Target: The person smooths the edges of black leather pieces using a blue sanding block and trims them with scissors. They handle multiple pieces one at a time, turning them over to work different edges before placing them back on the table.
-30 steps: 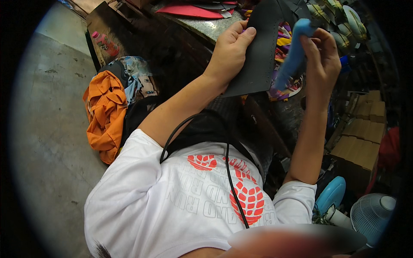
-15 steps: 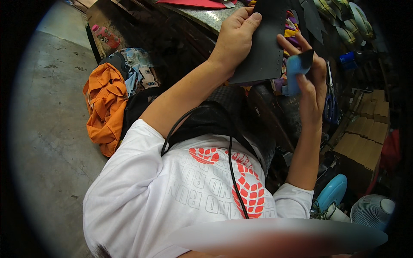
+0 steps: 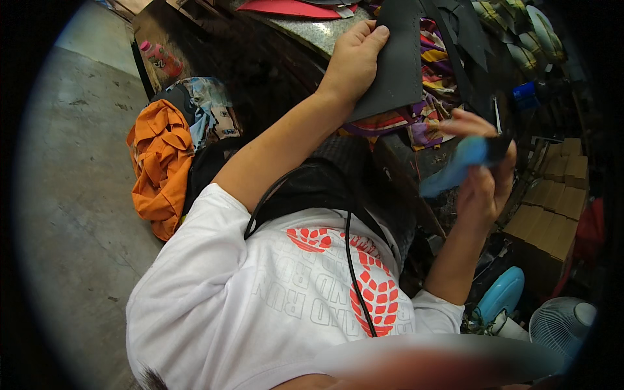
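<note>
My left hand [image 3: 356,58] grips a flat black sheet [image 3: 394,65] by its left edge, thumb on top. A row of small holes or stitches runs along the sheet's right side. My right hand [image 3: 482,170] is bent around a light blue strip [image 3: 460,166] with a black end, blurred by motion; its exact kind does not show. The strip is apart from the sheet. Under and beside the sheet lies a patterned cloth [image 3: 437,65] in purple, yellow and red. Scissors [image 3: 497,117] stand behind my right hand, partly hidden.
A stone-topped bench [image 3: 309,29] bears red pieces [image 3: 292,8]. On the left are an orange cloth [image 3: 159,169] and a pink-capped bottle [image 3: 161,58]. Stacked brown boxes [image 3: 543,205], a blue object [image 3: 525,95] and a white fan [image 3: 562,325] stand on the right.
My right hand, with the blue strip, has swung away from the sheet, down and to the right. More of the patterned cloth shows. My left hand has barely shifted.
</note>
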{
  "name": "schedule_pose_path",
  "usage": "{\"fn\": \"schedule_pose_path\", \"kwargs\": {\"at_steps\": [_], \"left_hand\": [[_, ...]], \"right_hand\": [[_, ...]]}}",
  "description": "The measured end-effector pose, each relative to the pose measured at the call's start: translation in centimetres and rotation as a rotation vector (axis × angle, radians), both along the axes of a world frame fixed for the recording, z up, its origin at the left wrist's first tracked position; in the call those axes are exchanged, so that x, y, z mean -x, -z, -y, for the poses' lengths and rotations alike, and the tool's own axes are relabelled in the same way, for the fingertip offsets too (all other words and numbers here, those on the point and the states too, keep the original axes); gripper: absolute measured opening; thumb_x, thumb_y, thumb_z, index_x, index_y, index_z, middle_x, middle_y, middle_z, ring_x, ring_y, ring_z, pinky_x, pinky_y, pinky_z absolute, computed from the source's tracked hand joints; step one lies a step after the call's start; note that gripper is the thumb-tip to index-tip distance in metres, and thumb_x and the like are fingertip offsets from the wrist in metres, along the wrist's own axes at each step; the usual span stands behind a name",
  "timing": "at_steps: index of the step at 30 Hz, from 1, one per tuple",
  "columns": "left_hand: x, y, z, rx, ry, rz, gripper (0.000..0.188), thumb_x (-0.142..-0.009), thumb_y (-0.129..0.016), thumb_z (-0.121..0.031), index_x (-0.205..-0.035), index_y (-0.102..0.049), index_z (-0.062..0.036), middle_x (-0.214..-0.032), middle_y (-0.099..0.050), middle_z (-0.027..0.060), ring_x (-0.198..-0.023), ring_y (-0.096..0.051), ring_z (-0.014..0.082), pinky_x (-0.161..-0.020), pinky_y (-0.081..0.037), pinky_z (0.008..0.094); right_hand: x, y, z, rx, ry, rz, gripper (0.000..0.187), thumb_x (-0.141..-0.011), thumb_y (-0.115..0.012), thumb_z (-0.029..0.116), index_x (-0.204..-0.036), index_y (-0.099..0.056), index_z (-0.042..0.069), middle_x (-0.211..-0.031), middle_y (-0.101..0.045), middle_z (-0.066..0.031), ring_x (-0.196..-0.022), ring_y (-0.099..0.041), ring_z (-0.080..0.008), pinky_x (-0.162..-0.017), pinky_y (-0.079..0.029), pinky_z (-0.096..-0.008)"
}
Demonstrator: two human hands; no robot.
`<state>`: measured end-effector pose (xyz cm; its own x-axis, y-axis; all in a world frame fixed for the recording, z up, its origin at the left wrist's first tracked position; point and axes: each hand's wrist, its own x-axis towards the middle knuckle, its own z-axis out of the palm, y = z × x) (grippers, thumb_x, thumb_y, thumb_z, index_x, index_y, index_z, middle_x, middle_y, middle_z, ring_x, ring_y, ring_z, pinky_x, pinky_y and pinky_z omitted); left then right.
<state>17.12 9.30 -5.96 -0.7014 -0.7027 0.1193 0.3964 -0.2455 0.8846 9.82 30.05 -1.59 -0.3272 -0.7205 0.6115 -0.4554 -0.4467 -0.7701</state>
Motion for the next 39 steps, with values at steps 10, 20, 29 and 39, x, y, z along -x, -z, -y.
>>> {"fn": "schedule_pose_path", "kwargs": {"at_steps": [10, 20, 29, 39], "left_hand": [[-0.9, -1.3, -0.6, -0.484, 0.47, -0.12, 0.018, -0.102, -0.051, -0.026, -0.097, -0.053, -0.0086, -0.071, -0.049, -0.0005, -0.053, -0.045, 0.0069, -0.041, -0.035, 0.0204], [-0.2, -1.0, -1.2, -0.195, 0.136, 0.064, 0.027, -0.104, -0.046, -0.024, -0.12, -0.052, -0.0031, -0.092, -0.066, 0.0068, -0.073, -0.066, 0.0119, -0.064, -0.056, 0.025], [-1.7, -2.0, -2.2, -0.012, 0.148, 0.033, 0.027, -0.1, -0.052, -0.014, -0.119, -0.049, 0.0039, -0.093, -0.067, 0.0087, -0.076, -0.065, 0.01, -0.066, -0.055, 0.025], [-2.4, -1.0, -1.9, -0.023, 0.197, 0.017, 0.025, -0.1, -0.053, -0.014, -0.118, -0.051, 0.003, -0.091, -0.067, 0.0089, -0.075, -0.066, 0.0106, -0.065, -0.055, 0.0241]], "right_hand": [[-1.3, -2.2, 1.9, 0.081, 0.313, 0.361, 0.021, -0.092, -0.069, 0.01, -0.11, -0.061, 0.005, -0.097, -0.065, -0.0009, -0.085, -0.061, -0.0047, -0.075, -0.049, -0.0185], [-2.1, -2.7, 1.0, -0.031, 0.355, 0.281, 0.019, -0.087, -0.071, 0.005, -0.105, -0.064, 0.002, -0.095, -0.064, -0.0012, -0.085, -0.061, -0.0061, -0.077, -0.048, -0.0204], [-0.8, -2.6, 0.9, -0.033, 0.544, 0.346, 0.019, -0.088, -0.073, 0.011, -0.105, -0.065, 0.008, -0.087, -0.061, 0.0031, -0.075, -0.057, -0.0059, -0.07, -0.046, -0.0201], [2.6, -2.5, 5.1, 0.26, 0.594, -0.512, 0.021, -0.086, -0.067, -0.001, -0.106, -0.062, 0.006, -0.106, -0.069, -0.0061, -0.097, -0.069, -0.0195, -0.076, -0.056, -0.028]]}}
